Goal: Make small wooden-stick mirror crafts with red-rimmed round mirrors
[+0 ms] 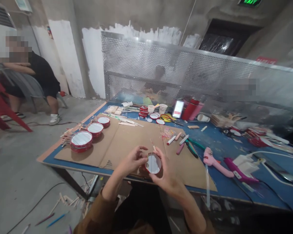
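Note:
My right hand is wrapped round the right side of a small round red tin with a white face. Thin upright strands cross that face, and a short wooden stick juts from the top. At the tin's left rim, the bent fingers of my left hand meet by a strand; what they pinch is too small to make out. Both hands are over the front edge of the cardboard sheet. On its left stand similar red tins with strands and sticks: a near stack, a middle one and a far one.
Markers, green-handled pliers and coloured rubber bands lie to the right. Beyond are a pink glue gun, a purple power strip and cables. A phone and red bottle stand behind. Someone sits far left.

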### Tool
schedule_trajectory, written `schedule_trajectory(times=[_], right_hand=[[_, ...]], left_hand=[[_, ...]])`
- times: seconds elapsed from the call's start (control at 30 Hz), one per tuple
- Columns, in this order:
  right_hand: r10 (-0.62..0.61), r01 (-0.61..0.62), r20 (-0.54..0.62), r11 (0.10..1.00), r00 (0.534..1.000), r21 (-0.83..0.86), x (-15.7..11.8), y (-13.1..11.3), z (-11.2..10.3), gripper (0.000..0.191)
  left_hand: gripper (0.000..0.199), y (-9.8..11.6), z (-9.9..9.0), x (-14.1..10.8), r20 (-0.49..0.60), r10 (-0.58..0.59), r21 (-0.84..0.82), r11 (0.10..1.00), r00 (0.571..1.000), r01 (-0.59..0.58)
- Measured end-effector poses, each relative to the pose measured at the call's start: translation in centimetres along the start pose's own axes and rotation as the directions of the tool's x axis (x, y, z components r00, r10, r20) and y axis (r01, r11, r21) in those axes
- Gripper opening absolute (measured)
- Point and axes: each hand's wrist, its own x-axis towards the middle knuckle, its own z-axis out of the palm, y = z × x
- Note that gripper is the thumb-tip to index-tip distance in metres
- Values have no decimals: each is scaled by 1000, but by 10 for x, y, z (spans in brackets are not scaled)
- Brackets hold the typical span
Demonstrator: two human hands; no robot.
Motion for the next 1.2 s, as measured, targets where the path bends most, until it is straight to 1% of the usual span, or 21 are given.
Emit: schedule_trajectory(times=[0.07, 0.13, 0.23, 0.33, 0.43, 0.47, 0.5, 0.53, 0.6, 0.63, 0.67, 0.7, 0.73, 0.87, 0.97, 1.03, 1.13, 1.2], right_hand=[[-31, 26, -59, 997, 998, -73, -5, -3, 5, 77], [-36, 21, -117, 991, 992, -132, -7, -6, 11, 72], [17, -39, -170, 991, 985, -125, -7, -1, 16, 68], [139, -144, -212, 990, 967, -10, -4, 19, 11, 71], [261, -217, -276, 960, 925, 180, 7, 46, 0, 75], [297, -232, -252, 938, 921, 257, 13, 54, -3, 77], [324, -245, -217, 914, 921, 325, 18, 61, -5, 79], [341, -257, -180, 892, 923, 373, 24, 66, -7, 81], [361, -283, -119, 863, 925, 419, 34, 73, -7, 85], [370, -299, -95, 855, 924, 425, 37, 74, -6, 86], [380, -316, -75, 849, 922, 424, 40, 74, -5, 87], [388, -332, -54, 845, 920, 418, 41, 73, -4, 87], [393, -346, -34, 845, 919, 407, 41, 72, -4, 88], [369, -352, 10, 879, 929, 321, 37, 68, -4, 89], [349, -343, 23, 906, 937, 248, 34, 70, -6, 88], [334, -332, 29, 916, 942, 226, 32, 73, -6, 87], [317, -319, 47, 920, 947, 227, 29, 73, -6, 85], [317, -322, 60, 921, 947, 218, 28, 70, -7, 85]], left_hand=[[52, -1, -1, 2, 8, -24, 44, 999, 1000, 24], [49, -4, 0, 5, -14, -42, 85, 995, 999, 43], [43, -7, 3, 9, -55, -66, 135, 988, 996, 73], [34, -8, 10, 12, -112, -94, 161, 981, 989, 111], [22, -7, 18, 16, -235, -132, 232, 954, 963, 188], [19, -7, 20, 18, -282, -137, 274, 937, 950, 217], [18, -8, 23, 20, -326, -116, 327, 917, 938, 227], [19, -10, 25, 22, -367, -62, 392, 894, 928, 215], [21, -15, 28, 25, -406, 135, 550, 826, 904, 124], [22, -18, 29, 26, -396, 236, 624, 778, 888, 71], [23, -21, 29, 26, -373, 310, 680, 732, 875, 30], [24, -24, 29, 26, -350, 350, 716, 698, 869, 8], [24, -26, 29, 26, -329, 362, 737, 676, 872, -2], [29, -28, 29, 25, -269, 340, 790, 613, 901, 5], [37, -25, 31, 25, -200, 334, 861, 509, 921, 2], [41, -22, 33, 24, -142, 310, 894, 449, 940, -13], [40, -19, 34, 23, -78, 282, 909, 414, 956, -48], [35, -19, 33, 22, -73, 285, 909, 413, 956, -53]])
